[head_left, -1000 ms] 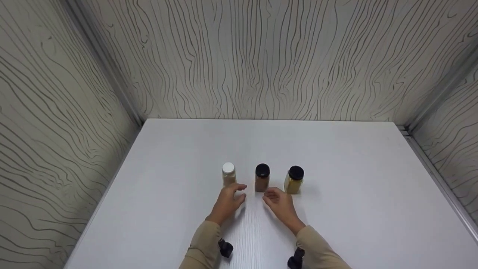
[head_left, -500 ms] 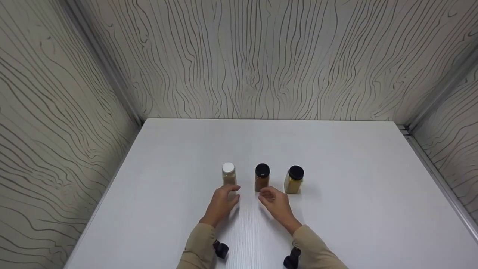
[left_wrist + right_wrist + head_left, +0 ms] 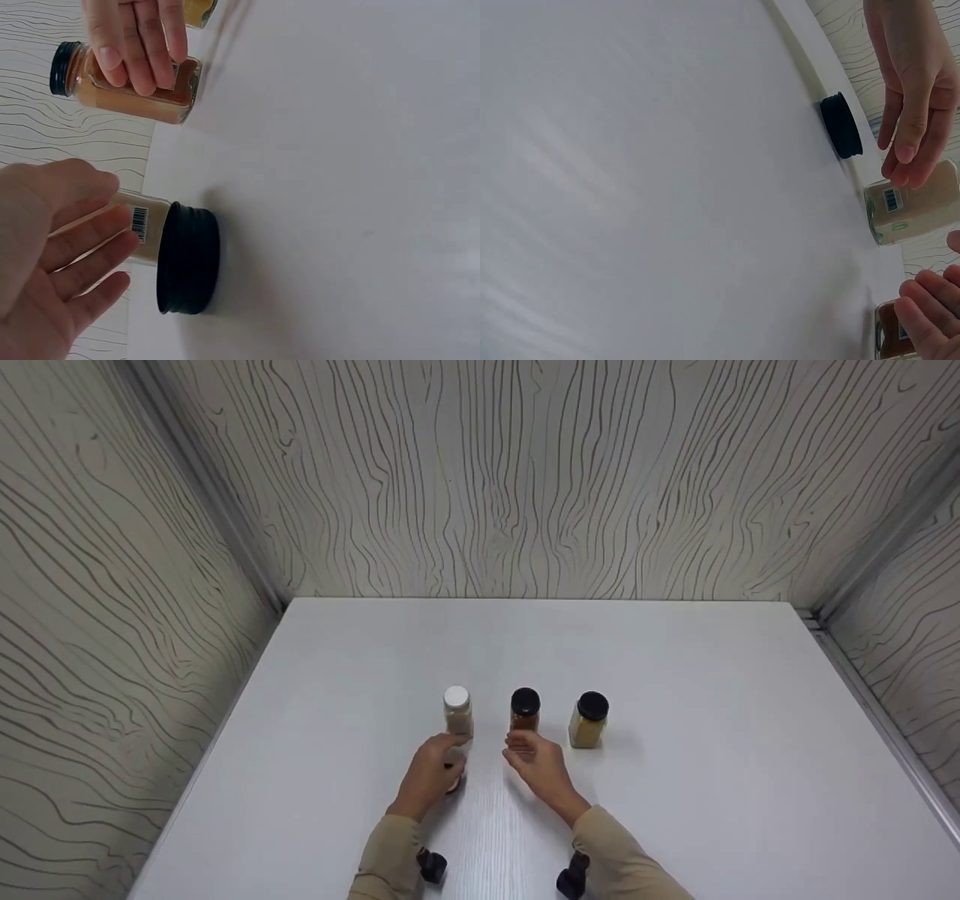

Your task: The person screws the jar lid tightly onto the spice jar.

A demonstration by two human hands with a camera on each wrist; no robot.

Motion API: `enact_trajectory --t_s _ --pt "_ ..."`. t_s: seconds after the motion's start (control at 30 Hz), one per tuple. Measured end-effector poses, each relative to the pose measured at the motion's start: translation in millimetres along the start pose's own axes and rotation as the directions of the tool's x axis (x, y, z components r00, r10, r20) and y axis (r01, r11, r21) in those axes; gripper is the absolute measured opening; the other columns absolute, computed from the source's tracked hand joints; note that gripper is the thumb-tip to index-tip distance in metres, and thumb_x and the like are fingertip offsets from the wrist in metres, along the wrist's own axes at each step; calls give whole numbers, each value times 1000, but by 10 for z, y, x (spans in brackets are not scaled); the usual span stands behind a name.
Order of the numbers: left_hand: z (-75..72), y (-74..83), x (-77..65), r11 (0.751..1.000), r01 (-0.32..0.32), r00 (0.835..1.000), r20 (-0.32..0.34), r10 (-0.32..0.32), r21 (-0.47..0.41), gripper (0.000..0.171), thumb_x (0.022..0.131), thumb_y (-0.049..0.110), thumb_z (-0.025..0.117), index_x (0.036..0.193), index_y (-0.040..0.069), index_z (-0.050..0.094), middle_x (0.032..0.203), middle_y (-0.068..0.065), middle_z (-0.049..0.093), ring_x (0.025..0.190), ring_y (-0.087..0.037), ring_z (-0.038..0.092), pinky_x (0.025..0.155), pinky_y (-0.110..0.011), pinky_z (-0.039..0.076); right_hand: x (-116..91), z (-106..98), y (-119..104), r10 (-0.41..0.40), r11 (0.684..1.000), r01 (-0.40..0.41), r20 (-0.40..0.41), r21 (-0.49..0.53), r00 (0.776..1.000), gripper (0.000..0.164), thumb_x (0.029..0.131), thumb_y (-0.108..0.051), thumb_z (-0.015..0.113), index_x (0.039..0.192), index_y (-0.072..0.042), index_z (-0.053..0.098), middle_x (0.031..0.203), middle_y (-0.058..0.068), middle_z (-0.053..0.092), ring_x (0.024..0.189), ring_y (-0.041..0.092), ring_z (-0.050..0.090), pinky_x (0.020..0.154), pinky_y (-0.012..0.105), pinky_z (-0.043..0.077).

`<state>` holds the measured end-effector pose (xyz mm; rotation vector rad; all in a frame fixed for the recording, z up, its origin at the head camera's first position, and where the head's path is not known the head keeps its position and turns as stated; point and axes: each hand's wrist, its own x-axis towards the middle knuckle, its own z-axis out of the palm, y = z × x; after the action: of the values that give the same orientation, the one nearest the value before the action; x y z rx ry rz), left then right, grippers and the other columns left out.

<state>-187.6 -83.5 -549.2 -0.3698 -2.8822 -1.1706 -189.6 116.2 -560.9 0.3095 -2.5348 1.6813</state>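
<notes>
Three square glass spice jars stand in a row in the head view. The left one, a pale beige powder jar (image 3: 459, 721) with a white cap, is just beyond my left hand (image 3: 425, 776). A black lid (image 3: 187, 259) rests on the table beside that hand, partly covered by it in the head view. Its fingers are loosely bent, with nothing in them. My right hand (image 3: 545, 772) is in front of the reddish-brown spice jar (image 3: 524, 719), fingertips overlapping its lower part; it holds nothing. The yellow spice jar (image 3: 587, 730), black-capped, stands to the right.
The white table (image 3: 712, 750) meets a wood-patterned back wall (image 3: 480, 480), with side panels left and right. Small black wrist cameras hang under both sleeves, such as the left camera (image 3: 433, 867).
Both hands have drifted left, the right one now covering the lower part of the reddish-brown jar. The black lid has come into view beside the left hand. The jars stay put.
</notes>
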Motion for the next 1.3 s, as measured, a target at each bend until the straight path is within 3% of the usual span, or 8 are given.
enact_trajectory --t_s 0.2,0.5,0.7,0.9,1.3 --pt "-28 -54 -45 999 -25 1000 -13 26 23 26 89 6 65 115 1 65 115 -15 68 108 -27 66 88 -38 58 28 103 -57 -39 999 39 17 1 999 30 88 -5 66 112 11 61 108 27 69 101 39 68 85 39 60" --pt "-35 -131 -117 998 12 1000 9 -13 64 28 88 11 67 115 2 65 116 -12 68 112 -27 64 98 -43 53 104 234 -116 -50 996 46 58 70 997 37 88 -6 67 119 13 57 118 31 64 110 43 64 91 43 57" --pt "-38 -162 -151 997 38 999 30 -40 60 30 89 12 67 116 1 65 118 -13 67 115 -29 62 100 -45 52 169 299 -121 -69 997 67 98 24 993 39 88 -8 67 120 11 56 122 30 63 115 43 61 95 47 55" --pt "-29 -186 -157 996 45 998 32 -47 71 30 88 13 68 116 2 65 116 -13 68 113 -28 63 99 -44 52 255 360 -161 -87 996 87 80 9 993 40 86 -4 68 121 12 55 123 31 62 115 44 60 94 49 55" --pt "-28 -212 -185 996 -10 999 45 6 85 35 84 15 73 115 1 64 113 -12 67 108 -27 63 96 -43 53 426 414 -219 -39 999 40 67 -11 997 50 86 -5 68 128 14 49 130 35 55 123 47 54 101 50 51"
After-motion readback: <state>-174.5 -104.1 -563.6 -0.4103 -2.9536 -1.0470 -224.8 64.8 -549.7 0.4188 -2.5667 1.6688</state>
